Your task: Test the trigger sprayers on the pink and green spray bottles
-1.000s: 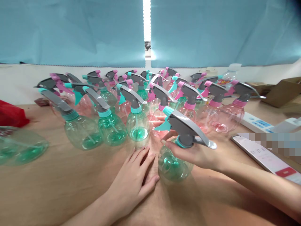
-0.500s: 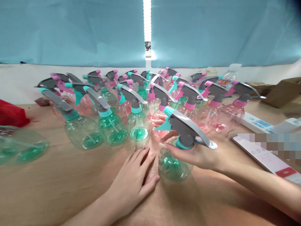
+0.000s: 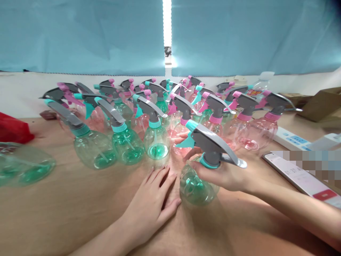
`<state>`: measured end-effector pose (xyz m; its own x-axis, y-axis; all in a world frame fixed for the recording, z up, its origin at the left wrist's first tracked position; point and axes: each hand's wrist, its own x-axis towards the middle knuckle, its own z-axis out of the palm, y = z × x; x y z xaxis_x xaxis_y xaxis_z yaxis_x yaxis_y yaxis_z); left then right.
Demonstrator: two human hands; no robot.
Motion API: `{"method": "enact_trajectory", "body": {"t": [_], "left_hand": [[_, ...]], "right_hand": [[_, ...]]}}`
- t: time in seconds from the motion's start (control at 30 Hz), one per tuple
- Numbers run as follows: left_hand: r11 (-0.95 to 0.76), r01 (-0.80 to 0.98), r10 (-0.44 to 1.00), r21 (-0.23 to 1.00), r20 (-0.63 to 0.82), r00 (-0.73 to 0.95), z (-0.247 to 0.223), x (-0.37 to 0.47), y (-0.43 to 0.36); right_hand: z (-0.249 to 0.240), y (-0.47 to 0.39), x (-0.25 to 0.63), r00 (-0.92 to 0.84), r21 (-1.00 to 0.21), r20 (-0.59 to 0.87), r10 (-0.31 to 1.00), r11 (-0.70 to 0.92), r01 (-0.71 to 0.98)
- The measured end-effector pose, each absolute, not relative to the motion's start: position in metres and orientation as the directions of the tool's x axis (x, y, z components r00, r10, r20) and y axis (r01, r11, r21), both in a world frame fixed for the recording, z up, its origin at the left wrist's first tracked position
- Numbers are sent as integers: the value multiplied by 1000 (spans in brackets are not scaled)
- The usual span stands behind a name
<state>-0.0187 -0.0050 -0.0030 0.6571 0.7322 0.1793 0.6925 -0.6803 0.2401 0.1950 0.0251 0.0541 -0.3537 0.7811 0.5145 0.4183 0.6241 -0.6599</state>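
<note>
A clear green spray bottle with a grey head and turquoise nozzle stands upright on the table, close to me. My right hand is wrapped round its upper body, just under the turquoise collar; its fingers pass behind the bottle, partly hidden. To the left, my left hand lies flat on the wooden table, fingers stretched out and nothing in it. Just beyond its fingertips stands another green spray bottle. A pink spray bottle is behind my right fingers.
Several green and pink spray bottles fill the back of the table. Two or so green bottle bodies lie at the left, near a red bag. On the right are a phone, a white device with blue buttons and a cardboard box.
My right thumb has shifted from stretched across the front of the bottle to closer against its neck. The left hand and the bottles stay in place.
</note>
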Motion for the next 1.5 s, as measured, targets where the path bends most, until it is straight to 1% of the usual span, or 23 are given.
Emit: {"method": "enact_trajectory", "body": {"t": [0.17,0.27,0.37,0.47,0.53,0.63,0.7,0.8,0.87,1.0,1.1,1.23,1.37,1.5], "left_hand": [[-677,693,735,246,178,655,-3,-20,-5],[-685,684,729,251,210,652,-6,-21,-5],[-687,684,727,245,218,652,-9,-22,-4],[-691,681,723,242,229,652,-11,-22,-4],[-694,681,720,235,227,656,-10,-22,-4],[-687,690,726,227,194,659,-6,-20,-4],[-684,692,729,231,183,659,-3,-19,-5],[-682,693,731,233,180,659,-1,-19,-6],[-684,691,729,234,181,660,-1,-19,-6],[-681,689,731,246,184,657,-1,-19,-6],[-676,693,735,250,171,656,-1,-19,-6],[-677,693,735,246,177,655,-2,-19,-6],[-676,691,736,255,187,651,-2,-19,-5],[-675,690,737,263,177,653,-2,-19,-5]], "right_hand": [[61,23,197,-378,-751,403,834,537,385],[73,20,196,-390,-755,369,844,517,403],[80,19,194,-379,-711,405,832,547,442],[77,19,195,-374,-685,440,816,574,448],[73,20,195,-374,-697,436,819,570,435],[69,21,194,-379,-746,402,834,538,392],[68,22,194,-383,-749,393,836,532,395],[66,24,194,-369,-693,468,803,592,411],[63,25,195,-356,-693,495,793,607,388],[57,25,196,-367,-758,426,827,548,354],[58,25,195,-351,-738,460,816,571,360],[60,26,192,-354,-706,529,771,632,320],[60,26,192,-361,-721,518,775,623,302],[57,26,195,-365,-685,529,766,639,349]]}}
